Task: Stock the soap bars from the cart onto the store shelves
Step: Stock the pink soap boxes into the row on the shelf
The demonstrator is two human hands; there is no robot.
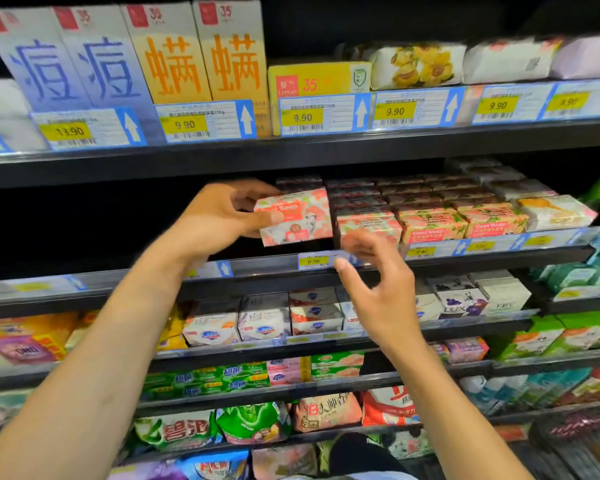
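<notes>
Pinching the left end of a Goat Soap box (pixel 297 218), the left hand (pixel 219 216) held it at frame centre, thumb on the printed front and fingers over the top edge. The box sat just above the second shelf's front rail (pixel 118 282), just beside the matching Goat Soap row (pixel 430 220) on its right. The right hand (pixel 378 271) was empty, fingers loosely spread, below and right of the box, in front of a price tag (pixel 314 260).

Judgement: a rectangular carton with glossy pink floral print, flat faces and crisp corners. It was probably light, stiff enough for an end pinch, slightly slick, and not fragile, though the corners could dent. The best hold was across the short ends. The row boxes lay flat, stacked and packed close. Tall cardboard cartons (pixel 174 53) stood at upper left.
</notes>
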